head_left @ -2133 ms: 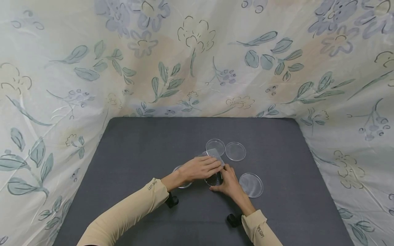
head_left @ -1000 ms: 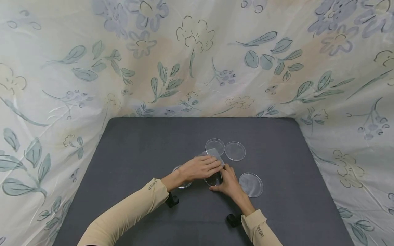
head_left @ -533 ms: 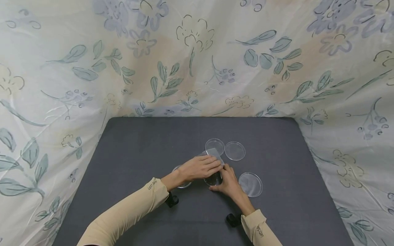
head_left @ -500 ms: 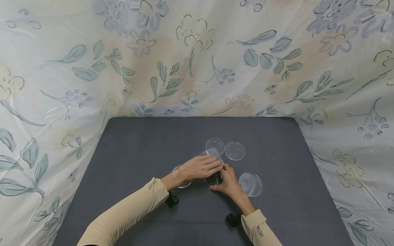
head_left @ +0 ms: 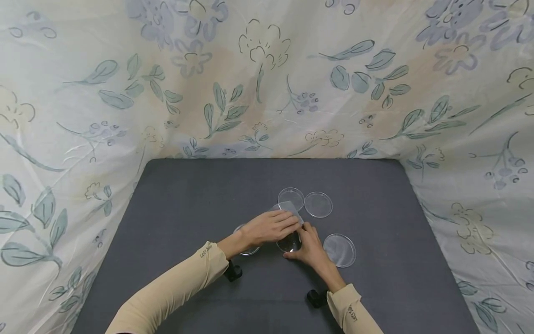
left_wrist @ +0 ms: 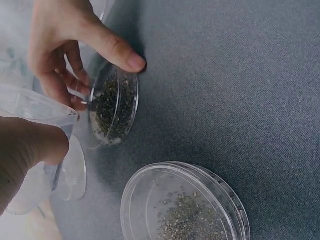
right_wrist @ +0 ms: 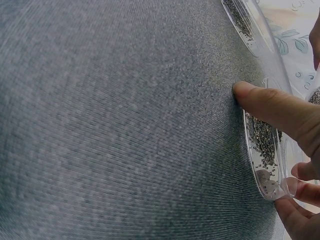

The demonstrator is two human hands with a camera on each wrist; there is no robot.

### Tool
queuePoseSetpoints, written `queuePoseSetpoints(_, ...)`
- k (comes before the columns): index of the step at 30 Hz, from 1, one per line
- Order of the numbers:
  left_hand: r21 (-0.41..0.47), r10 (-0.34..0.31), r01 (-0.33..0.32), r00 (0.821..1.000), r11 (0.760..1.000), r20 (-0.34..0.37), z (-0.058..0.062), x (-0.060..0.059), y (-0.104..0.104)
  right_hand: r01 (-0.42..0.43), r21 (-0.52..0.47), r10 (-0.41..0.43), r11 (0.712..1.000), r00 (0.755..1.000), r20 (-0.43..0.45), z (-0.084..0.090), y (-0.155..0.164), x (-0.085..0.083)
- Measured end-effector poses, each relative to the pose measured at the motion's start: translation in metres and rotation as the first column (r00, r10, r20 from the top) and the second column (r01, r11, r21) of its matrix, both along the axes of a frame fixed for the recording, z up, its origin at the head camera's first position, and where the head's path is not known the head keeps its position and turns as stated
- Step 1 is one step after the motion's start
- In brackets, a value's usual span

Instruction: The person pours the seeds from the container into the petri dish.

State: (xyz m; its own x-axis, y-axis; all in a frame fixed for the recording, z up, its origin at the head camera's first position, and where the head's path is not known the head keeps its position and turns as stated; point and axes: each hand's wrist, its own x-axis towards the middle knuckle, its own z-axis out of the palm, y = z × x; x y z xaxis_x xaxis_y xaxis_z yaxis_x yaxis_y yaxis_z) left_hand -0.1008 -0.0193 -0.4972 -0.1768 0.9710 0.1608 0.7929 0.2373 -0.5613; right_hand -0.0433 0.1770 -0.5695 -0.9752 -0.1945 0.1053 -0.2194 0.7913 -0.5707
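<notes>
A dark grey table (head_left: 187, 208) carried everything, with three empty clear dishes (head_left: 318, 204) toward its far and right side. Near the middle, the left hand (head_left: 269, 227) pinched a clear lid (left_wrist: 37, 107) tilted over a small seed dish (left_wrist: 114, 111). The right hand (head_left: 310, 248) curled round that dish, thumb on its rim. A second seed dish (left_wrist: 185, 210) lay beside, toward the near edge.

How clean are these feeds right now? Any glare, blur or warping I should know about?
Head view: even, soft light, sharp, though the floral cloth backdrop bows at the edges. Left wrist view: the clear round dish of dark seeds is sharp, the left hand up close is blurred. Right wrist view: the grey fabric table cover smears lower left and bulges like fisheye.
</notes>
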Motion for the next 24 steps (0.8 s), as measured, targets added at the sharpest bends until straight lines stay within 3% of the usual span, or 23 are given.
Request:
queuePoseSetpoints(4,0.028,0.015,-0.017,0.999,0.999,0.039,-0.001,-0.001,-0.001,-0.002,-0.004,0.002,1.000,1.000,0.002,0.002,-0.001,-0.001)
queuePoseSetpoints(9,0.112,0.043,-0.060,0.987,0.992,0.155,-0.001,-0.004,-0.003,0.002,-0.009,-0.002,1.000,1.000,0.015,0.005,-0.002,-0.002)
queuePoseSetpoints(12,0.198,0.062,-0.123,0.955,0.972,0.289,0.000,-0.005,-0.006,0.006,-0.006,-0.006,1.000,0.999,0.034,0.005,-0.002,-0.003)
queuePoseSetpoints(14,0.288,0.046,-0.176,0.912,0.941,0.407,0.000,-0.007,-0.009,0.009,-0.008,-0.009,1.000,0.999,0.048,0.005,-0.003,-0.004)
queuePoseSetpoints(16,0.375,0.024,-0.251,0.856,0.892,0.517,-0.002,-0.008,-0.015,0.009,-0.005,-0.009,1.000,0.999,0.051,0.004,-0.003,-0.005)
queuePoseSetpoints(18,0.457,-0.005,-0.333,0.804,0.825,0.595,-0.004,-0.008,-0.023,0.010,-0.004,-0.010,1.000,0.998,0.057,0.004,-0.003,-0.005)
queuePoseSetpoints(21,0.540,-0.018,-0.469,0.743,0.699,0.669,-0.009,-0.005,-0.040,0.013,0.002,-0.014,1.000,0.998,0.054,0.005,-0.004,-0.006)
queuePoseSetpoints(24,0.601,-0.040,-0.576,0.703,0.554,0.710,-0.016,0.001,-0.060,0.020,0.002,-0.020,1.000,0.998,0.052,0.006,-0.004,-0.006)
